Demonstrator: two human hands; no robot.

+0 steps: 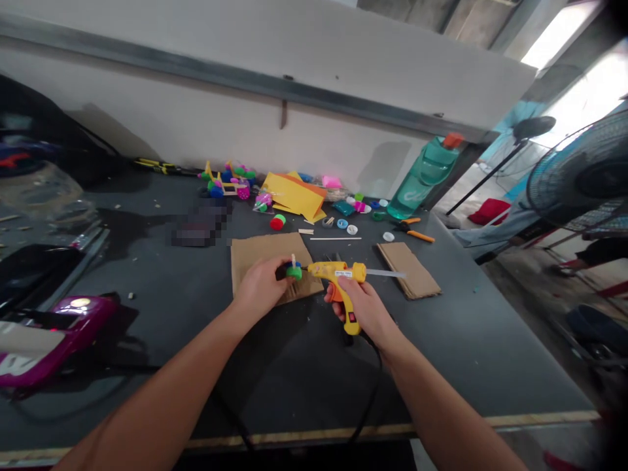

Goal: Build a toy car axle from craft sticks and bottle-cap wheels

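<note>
1. Left hand [260, 286]: fingers curled nearly closed, holding a small assembly of green and blue bottle caps [293, 271] with a short white stick [293, 260] standing up from it. Held just above a cardboard sheet [269, 261], at the middle of the view.
2. Right hand [360, 304]: wrapped firmly round the grip of a yellow hot glue gun [338, 275], orange trigger [335, 292] against the fingers. A clear glue stick [385, 273] protrudes from the rear.
3. Nozzle points at the caps, tip just beside them (contact cannot be confirmed from this view). A black cord [373, 386] runs from the gun's grip down over the edge of the dark grey workbench [441, 366].
4. Right of the hands: a second cardboard piece [409, 270].
5. Farther along the bench: a toy cart of craft sticks with colored cap wheels [228, 186], folded yellow card [294, 196], a loose wooden stick [336, 238], scattered caps [342, 224], orange-handled pliers or snips [412, 229] (too small to say which), and a tilted green water bottle [422, 180].
6. Far right: a pedestal fan [583, 170].
</note>
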